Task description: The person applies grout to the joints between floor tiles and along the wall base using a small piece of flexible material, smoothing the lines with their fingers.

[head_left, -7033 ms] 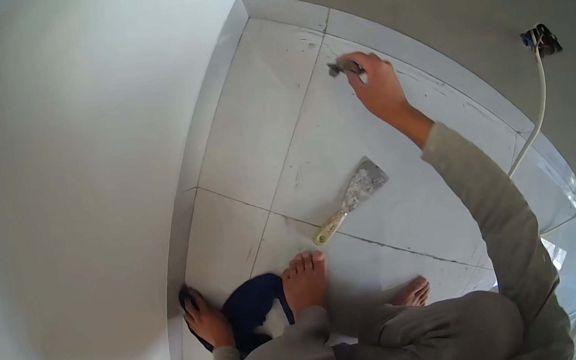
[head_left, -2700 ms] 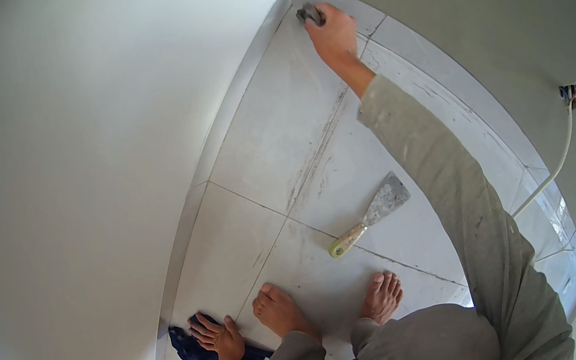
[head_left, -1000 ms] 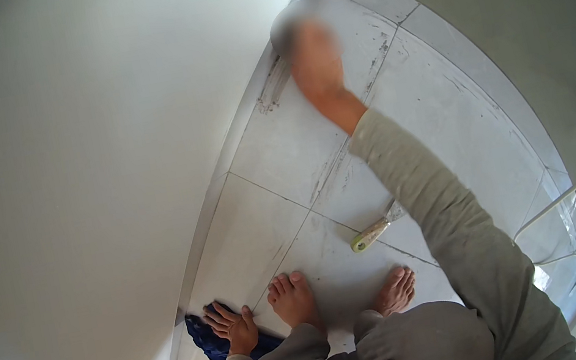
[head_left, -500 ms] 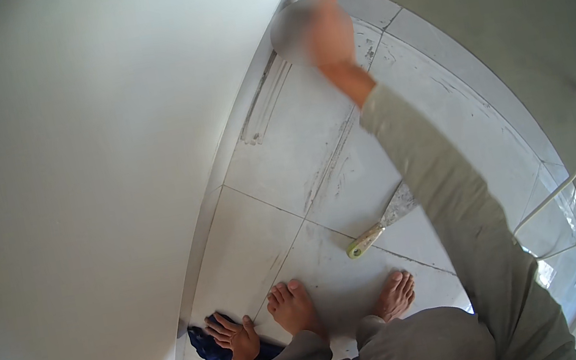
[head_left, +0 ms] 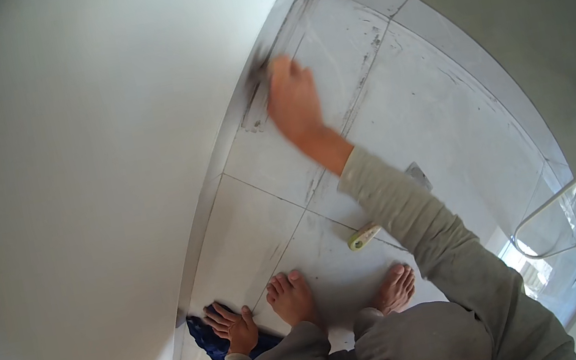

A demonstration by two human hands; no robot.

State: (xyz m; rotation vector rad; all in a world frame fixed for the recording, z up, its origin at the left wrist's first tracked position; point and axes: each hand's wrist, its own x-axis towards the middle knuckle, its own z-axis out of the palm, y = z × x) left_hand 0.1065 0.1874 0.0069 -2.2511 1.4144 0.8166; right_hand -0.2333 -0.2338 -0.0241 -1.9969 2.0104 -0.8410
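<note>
my right hand (head_left: 293,98) is clenching a dark thing (head_left: 260,74), too blurred for me to name, just beside the skirting (head_left: 224,145). dark streaks (head_left: 300,14) are running beyond that hand. my left hand (head_left: 237,331) is resting splayed and loose on a blue cloth (head_left: 207,341). a scraper (head_left: 364,236) is lying ahead and right of it, my right sleeve (head_left: 417,211) hiding its middle.

Floor tiles (head_left: 336,26) under the right hand (head_left: 295,101) are off-white, streaked dark grey. Cloth (head_left: 207,339) under the left hand (head_left: 236,332) is navy; putty-knife handle (head_left: 364,236) right of that hand, yellow-green.
</note>
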